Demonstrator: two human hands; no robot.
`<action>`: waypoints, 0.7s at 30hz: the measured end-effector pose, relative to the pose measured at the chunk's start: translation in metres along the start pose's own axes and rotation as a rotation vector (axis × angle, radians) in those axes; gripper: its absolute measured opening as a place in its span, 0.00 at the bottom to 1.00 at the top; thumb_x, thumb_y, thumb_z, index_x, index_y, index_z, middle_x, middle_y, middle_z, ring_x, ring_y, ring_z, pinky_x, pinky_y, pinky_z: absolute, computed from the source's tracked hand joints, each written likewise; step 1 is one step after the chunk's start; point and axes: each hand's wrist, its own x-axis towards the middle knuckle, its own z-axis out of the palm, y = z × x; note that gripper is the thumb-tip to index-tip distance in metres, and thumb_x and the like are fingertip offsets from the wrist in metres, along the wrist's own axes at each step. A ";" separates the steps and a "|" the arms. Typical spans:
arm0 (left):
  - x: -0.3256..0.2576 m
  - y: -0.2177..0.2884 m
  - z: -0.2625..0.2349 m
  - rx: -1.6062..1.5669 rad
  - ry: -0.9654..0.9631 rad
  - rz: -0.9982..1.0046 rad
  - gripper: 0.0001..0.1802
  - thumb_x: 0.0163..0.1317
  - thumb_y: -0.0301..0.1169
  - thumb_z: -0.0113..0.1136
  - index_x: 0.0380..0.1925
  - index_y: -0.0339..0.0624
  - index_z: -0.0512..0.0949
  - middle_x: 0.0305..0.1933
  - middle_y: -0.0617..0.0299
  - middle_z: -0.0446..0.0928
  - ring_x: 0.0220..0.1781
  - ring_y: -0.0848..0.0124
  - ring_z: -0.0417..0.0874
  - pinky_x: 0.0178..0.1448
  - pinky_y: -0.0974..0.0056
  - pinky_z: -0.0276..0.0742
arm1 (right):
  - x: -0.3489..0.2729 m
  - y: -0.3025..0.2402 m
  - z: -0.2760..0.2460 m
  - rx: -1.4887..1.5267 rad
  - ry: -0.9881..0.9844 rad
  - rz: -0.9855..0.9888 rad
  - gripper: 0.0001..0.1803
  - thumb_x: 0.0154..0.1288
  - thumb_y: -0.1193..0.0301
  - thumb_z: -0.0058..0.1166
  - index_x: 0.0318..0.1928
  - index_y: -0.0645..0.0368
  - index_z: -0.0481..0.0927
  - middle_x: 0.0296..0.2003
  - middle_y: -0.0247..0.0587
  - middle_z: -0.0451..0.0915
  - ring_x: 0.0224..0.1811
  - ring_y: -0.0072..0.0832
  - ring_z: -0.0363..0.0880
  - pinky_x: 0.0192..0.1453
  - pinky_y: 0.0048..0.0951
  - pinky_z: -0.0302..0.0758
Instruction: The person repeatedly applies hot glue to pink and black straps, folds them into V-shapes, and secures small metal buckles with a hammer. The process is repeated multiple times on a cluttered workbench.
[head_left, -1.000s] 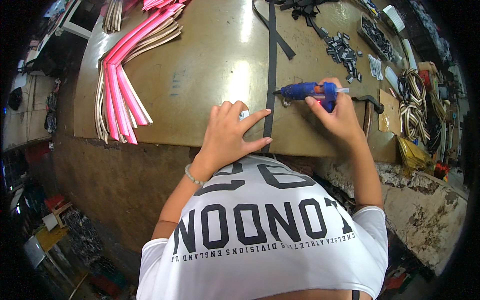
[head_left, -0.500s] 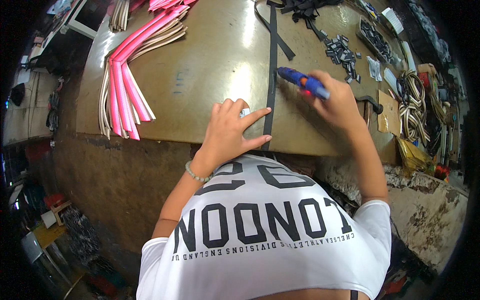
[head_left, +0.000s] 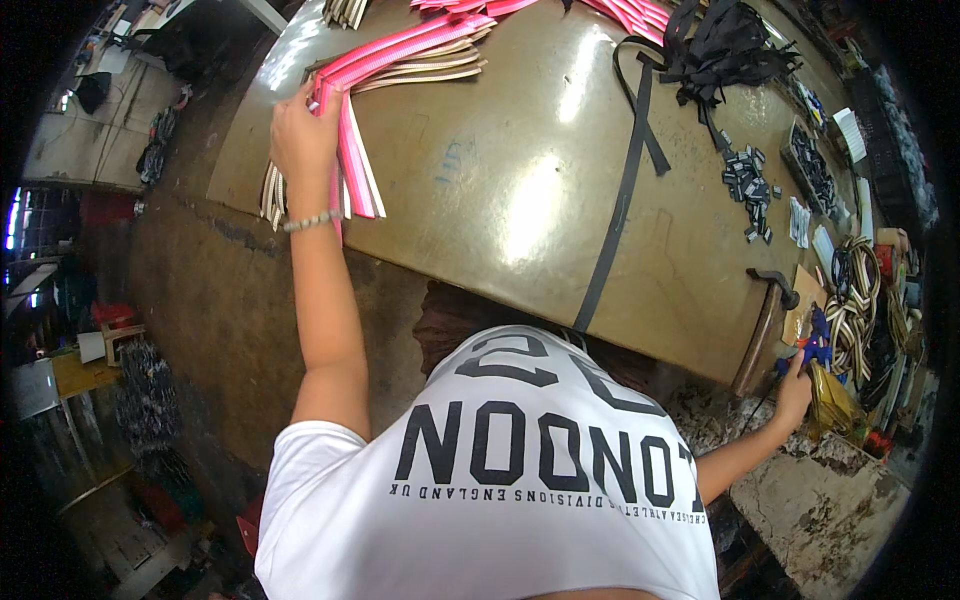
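At the far left of the table, my left hand (head_left: 305, 140) closes with thumb and fingers on the bend of a pink strap (head_left: 348, 165), part of a bundle of pink and cream straps. Out past the table's right corner, my right hand (head_left: 793, 395) is low with its fingers around a blue glue gun (head_left: 818, 338), only partly visible. Between the hands, a long black strap (head_left: 622, 205) lies flat across the table, its near end at the front edge.
Black straps (head_left: 720, 50) are heaped at the back right, near small dark buckles (head_left: 748, 185) and a tray (head_left: 812, 165) of more pieces. A metal clamp (head_left: 765, 325) sits at the right corner beside coiled cream cord (head_left: 852, 310).
My left hand has gone from the black strap to the pink straps on the left. My right hand has carried the glue gun off the table's middle to the right edge. The view has shifted.
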 end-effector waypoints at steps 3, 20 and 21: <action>0.008 -0.015 0.013 0.177 -0.075 -0.009 0.27 0.55 0.52 0.67 0.49 0.49 0.85 0.46 0.49 0.82 0.52 0.50 0.82 0.55 0.48 0.78 | -0.028 -0.012 -0.038 0.299 -0.205 0.058 0.43 0.67 0.34 0.45 0.48 0.69 0.81 0.34 0.49 0.80 0.40 0.40 0.79 0.47 0.36 0.76; -0.056 0.167 -0.130 -1.019 -0.310 0.833 0.14 0.55 0.27 0.73 0.42 0.34 0.86 0.33 0.62 0.83 0.34 0.80 0.78 0.40 0.75 0.71 | -0.167 -0.254 -0.096 1.227 0.220 -1.364 0.20 0.73 0.65 0.54 0.58 0.63 0.78 0.57 0.44 0.78 0.60 0.30 0.76 0.66 0.32 0.69; -0.065 0.177 -0.130 -1.130 -0.392 0.867 0.13 0.56 0.27 0.73 0.40 0.34 0.86 0.32 0.63 0.83 0.33 0.81 0.78 0.38 0.76 0.71 | -0.173 -0.257 -0.094 1.247 0.096 -1.432 0.20 0.74 0.65 0.53 0.60 0.64 0.76 0.60 0.46 0.77 0.60 0.29 0.76 0.65 0.31 0.69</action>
